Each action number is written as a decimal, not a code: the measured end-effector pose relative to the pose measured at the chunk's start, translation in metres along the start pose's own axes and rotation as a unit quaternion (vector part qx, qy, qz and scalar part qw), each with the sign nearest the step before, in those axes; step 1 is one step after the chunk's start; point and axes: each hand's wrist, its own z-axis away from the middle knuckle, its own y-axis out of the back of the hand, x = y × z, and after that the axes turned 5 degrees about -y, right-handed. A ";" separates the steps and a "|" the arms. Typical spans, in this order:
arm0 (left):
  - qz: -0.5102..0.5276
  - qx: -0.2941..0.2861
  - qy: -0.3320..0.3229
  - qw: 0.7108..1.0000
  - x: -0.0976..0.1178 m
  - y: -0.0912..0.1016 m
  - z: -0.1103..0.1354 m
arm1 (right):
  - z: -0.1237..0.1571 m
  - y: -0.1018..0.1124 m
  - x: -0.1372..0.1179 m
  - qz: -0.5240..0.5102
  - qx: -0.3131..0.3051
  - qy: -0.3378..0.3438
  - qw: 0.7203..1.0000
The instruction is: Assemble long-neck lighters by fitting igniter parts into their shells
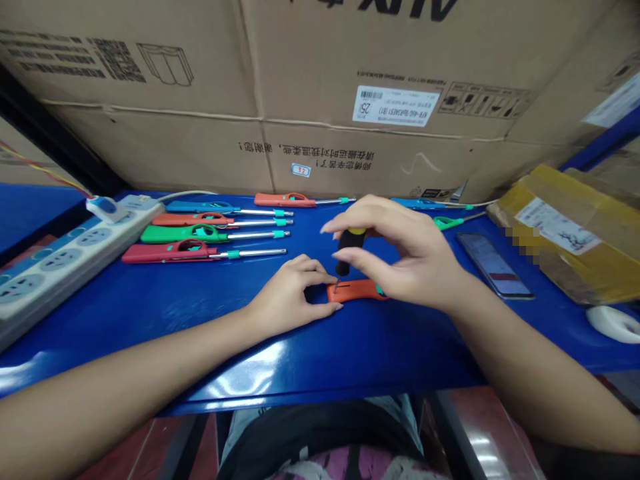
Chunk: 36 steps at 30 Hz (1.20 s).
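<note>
I pinch the left end of an orange lighter [356,291] between thumb and forefinger of my left hand [286,297]. My right hand [413,260] grips a screwdriver [352,248] between thumb and fingers, its tip at that end. From the lighter, four more lie toward ten o'clock, a phone [494,265] at three.

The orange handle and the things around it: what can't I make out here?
All in the head view:
Orange handle: right end hidden behind the right hand.
Screwdriver: tip too small to see what it meets.
Phone: screen text too small to read.
Power strip: near end cut off by the left edge.
Cardboard box: large lettering cut off by the top edge.
</note>
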 end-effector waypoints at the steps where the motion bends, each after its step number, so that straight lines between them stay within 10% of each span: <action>1: 0.003 -0.002 0.002 1.000 0.000 0.000 0.000 | 0.001 -0.002 0.002 0.022 0.032 0.010 0.999; 8: 0.005 0.003 -0.004 1.000 0.001 0.001 0.000 | 0.003 -0.002 0.007 -0.008 -0.041 0.015 0.999; 13: 0.008 0.008 -0.007 1.000 0.001 0.000 -0.001 | 0.004 -0.004 0.009 0.022 0.064 0.027 0.997; 18: 0.003 0.005 -0.007 1.000 0.002 0.001 -0.001 | 0.002 -0.002 0.006 -0.030 -0.029 0.007 0.999; 23: 0.005 0.010 -0.008 1.000 0.002 0.000 -0.001 | 0.004 -0.004 0.008 0.016 0.061 0.002 0.998; 29: 0.006 0.006 -0.005 1.000 0.002 0.000 -0.001 | 0.005 0.003 0.008 -0.017 -0.069 -0.022 0.997; 36: 0.005 0.006 -0.004 1.000 0.002 0.000 -0.001 | 0.002 0.001 0.008 0.089 0.005 0.034 0.995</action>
